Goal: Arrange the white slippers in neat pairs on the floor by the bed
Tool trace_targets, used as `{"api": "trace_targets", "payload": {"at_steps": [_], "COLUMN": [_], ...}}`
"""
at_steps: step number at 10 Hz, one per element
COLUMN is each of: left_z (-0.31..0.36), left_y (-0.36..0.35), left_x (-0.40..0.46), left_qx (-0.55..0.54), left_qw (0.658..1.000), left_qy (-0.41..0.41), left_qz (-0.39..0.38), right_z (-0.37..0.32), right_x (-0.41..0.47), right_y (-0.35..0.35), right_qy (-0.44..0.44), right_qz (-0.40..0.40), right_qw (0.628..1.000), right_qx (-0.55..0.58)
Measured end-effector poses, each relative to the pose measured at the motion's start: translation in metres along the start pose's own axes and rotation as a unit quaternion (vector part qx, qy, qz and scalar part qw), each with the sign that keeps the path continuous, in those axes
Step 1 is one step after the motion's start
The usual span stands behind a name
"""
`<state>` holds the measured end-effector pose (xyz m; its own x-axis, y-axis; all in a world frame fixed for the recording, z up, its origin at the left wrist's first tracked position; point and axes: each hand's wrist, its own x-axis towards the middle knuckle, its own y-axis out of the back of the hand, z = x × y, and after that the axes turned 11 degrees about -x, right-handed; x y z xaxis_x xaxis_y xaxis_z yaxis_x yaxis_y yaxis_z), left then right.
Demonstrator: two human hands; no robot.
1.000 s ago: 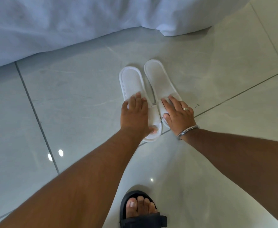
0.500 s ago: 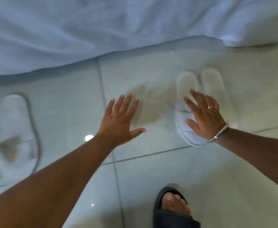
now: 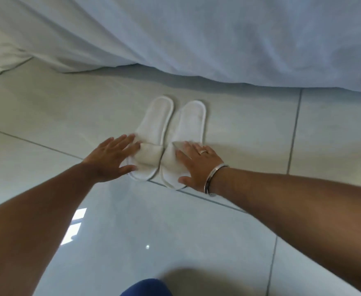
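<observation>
Two slippers [image 3: 171, 133] lie paired; flat, spread hands [image 3: 111, 159] [image 3: 198, 165] seemingly press them, gripping nothing.

Glossy pale grey floor tiles [image 3: 218, 242] with dark grout lines, white bed linen [image 3: 196, 39] draped along the far edge.

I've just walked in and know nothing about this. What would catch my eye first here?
Two white slippers lie side by side on the pale tiled floor, heels toward the white bedding hanging above them. The left hand lies flat at the left slipper's band, and the right hand, with a ring and a metal bangle, presses on the right one's.
</observation>
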<state>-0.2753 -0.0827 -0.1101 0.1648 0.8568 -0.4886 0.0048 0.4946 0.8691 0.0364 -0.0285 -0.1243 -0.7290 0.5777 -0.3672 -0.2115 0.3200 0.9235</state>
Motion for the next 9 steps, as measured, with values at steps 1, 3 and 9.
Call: {"api": "trace_targets", "payload": {"at_steps": [1,3,9], "left_z": [0.0,-0.001,-0.014], "left_y": [-0.012,-0.023,0.002], "left_x": [0.003,0.005,0.007], "left_qx": [-0.015,-0.019,0.034], "left_qw": [1.0,0.998,0.998], "left_qy": [0.004,-0.002,-0.036], "left_qz": [0.016,0.054,0.026], "right_z": [-0.014,-0.025,-0.019], "right_x": [0.011,0.017,0.002], "right_y": [-0.009,-0.009,0.029], "right_qy": [-0.037,-0.063,-0.099], "right_qz": [-0.004,-0.002,0.05], "right_qw": [0.999,0.998,0.994], "right_qx": [-0.016,-0.021,-0.019]}}
